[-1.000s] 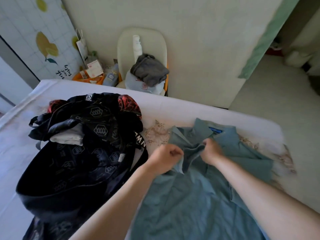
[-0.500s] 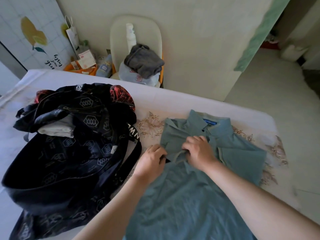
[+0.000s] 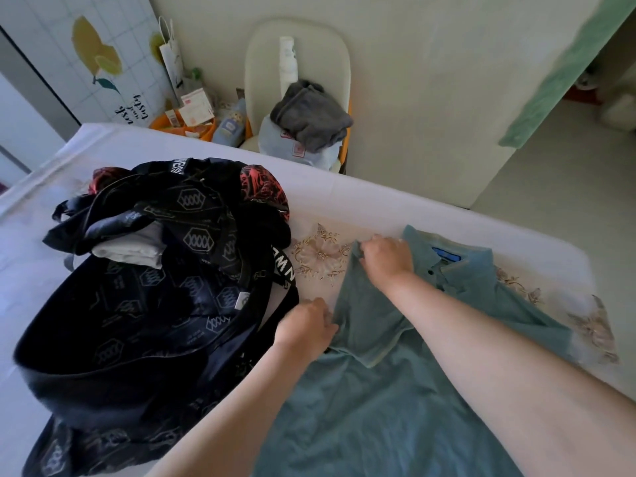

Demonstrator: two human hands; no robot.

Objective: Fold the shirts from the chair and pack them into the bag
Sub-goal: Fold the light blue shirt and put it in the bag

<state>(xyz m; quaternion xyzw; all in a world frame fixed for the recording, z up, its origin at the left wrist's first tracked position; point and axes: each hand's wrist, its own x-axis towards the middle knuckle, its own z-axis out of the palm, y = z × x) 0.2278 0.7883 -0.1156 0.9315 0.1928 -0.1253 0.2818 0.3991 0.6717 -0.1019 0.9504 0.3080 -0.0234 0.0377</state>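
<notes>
A teal polo shirt (image 3: pixel 371 407) lies face up on the white bed (image 3: pixel 344 197), its left sleeve folded inward over the chest. My right hand (image 3: pixel 387 258) grips the folded edge at the shoulder, near the collar. My left hand (image 3: pixel 308 327) pinches the same folded edge lower down, at the sleeve's end. An open black patterned bag (image 3: pixel 144 321) sits to the left with a folded white garment (image 3: pixel 134 249) inside. On the cream chair (image 3: pixel 303 56) behind the bed lie a grey shirt (image 3: pixel 311 118) and a pale blue one (image 3: pixel 296 146).
An orange basin (image 3: pixel 182 127) with boxes and bottles, plus a white paper bag (image 3: pixel 170 60), stand on the floor left of the chair. A green curtain (image 3: pixel 564 74) hangs at the doorway on the right. The bed's far edge runs just beyond the shirt collar.
Both hands moved apart from the collar area: the right one up to the shoulder, the left one down and left along the folded edge. The sleeve now lies flatter.
</notes>
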